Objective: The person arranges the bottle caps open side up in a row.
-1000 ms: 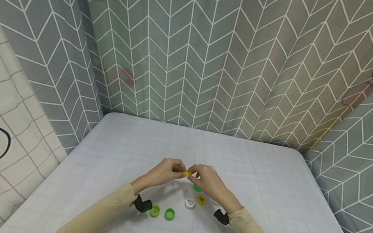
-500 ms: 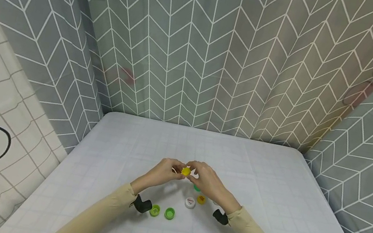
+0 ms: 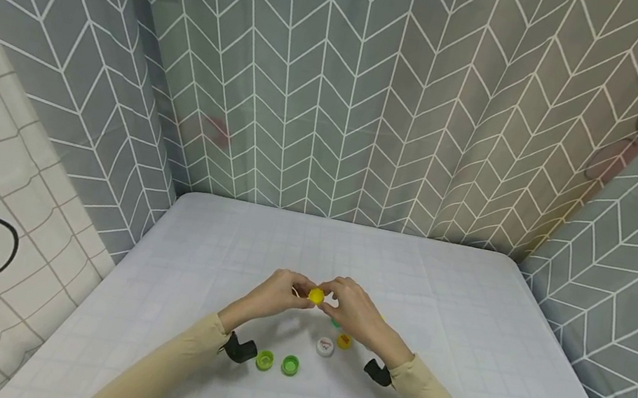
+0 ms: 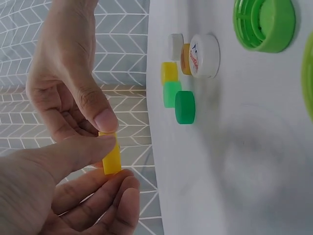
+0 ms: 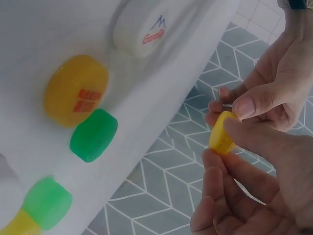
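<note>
Both hands meet above the middle of the table and hold one small yellow bottle cap (image 3: 316, 295) between them. My left hand (image 3: 280, 290) pinches the cap's left side with thumb and fingers. From the opposite side my right hand (image 3: 356, 309) pinches it by the rim. In the left wrist view the cap (image 4: 112, 159) stands nearly edge-on between the thumbs and fingertips. Small markings show on the cap (image 5: 221, 134) in the right wrist view. A green cap (image 3: 336, 322) lies beneath the right hand, mostly covered by it.
Nearer the body lie a lime-green cap (image 3: 264, 360) and a green cap (image 3: 290, 365), hollow side up. A white printed cap (image 3: 325, 347) and an orange-yellow cap (image 3: 344, 341) lie right of them. The left wrist view adds a light green cap (image 4: 172, 94) and another yellow cap (image 4: 169, 72).
The yellow cap has turned from nearly edge-on to showing its round face to the head view, and shifted slightly left. Both hands stay close together on it.
</note>
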`<state>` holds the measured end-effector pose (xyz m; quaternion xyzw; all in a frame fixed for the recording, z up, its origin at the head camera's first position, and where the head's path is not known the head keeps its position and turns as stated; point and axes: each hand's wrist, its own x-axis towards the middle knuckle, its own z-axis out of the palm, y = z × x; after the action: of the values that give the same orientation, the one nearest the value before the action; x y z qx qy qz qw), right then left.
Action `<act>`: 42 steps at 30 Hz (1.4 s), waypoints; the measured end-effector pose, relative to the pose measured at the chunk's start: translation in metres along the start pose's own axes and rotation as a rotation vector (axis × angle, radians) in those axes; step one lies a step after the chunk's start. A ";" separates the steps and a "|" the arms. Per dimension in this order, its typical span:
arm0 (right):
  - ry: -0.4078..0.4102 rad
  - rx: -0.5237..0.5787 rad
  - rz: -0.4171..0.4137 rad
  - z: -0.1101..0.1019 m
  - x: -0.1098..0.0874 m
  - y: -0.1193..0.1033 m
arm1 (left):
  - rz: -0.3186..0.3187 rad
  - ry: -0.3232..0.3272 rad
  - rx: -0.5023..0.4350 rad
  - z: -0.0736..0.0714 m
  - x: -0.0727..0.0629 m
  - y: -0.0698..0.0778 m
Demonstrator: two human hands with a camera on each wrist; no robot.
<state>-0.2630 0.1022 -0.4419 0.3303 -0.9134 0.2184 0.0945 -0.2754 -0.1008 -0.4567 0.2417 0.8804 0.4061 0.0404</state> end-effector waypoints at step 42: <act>-0.306 -0.126 -0.151 -0.010 -0.055 -0.026 | 0.079 -0.292 0.195 0.041 -0.037 0.022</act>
<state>-0.2041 0.1200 -0.4419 0.4206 -0.9017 0.1003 -0.0089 -0.2237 -0.0770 -0.4728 0.3352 0.8901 0.2808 0.1282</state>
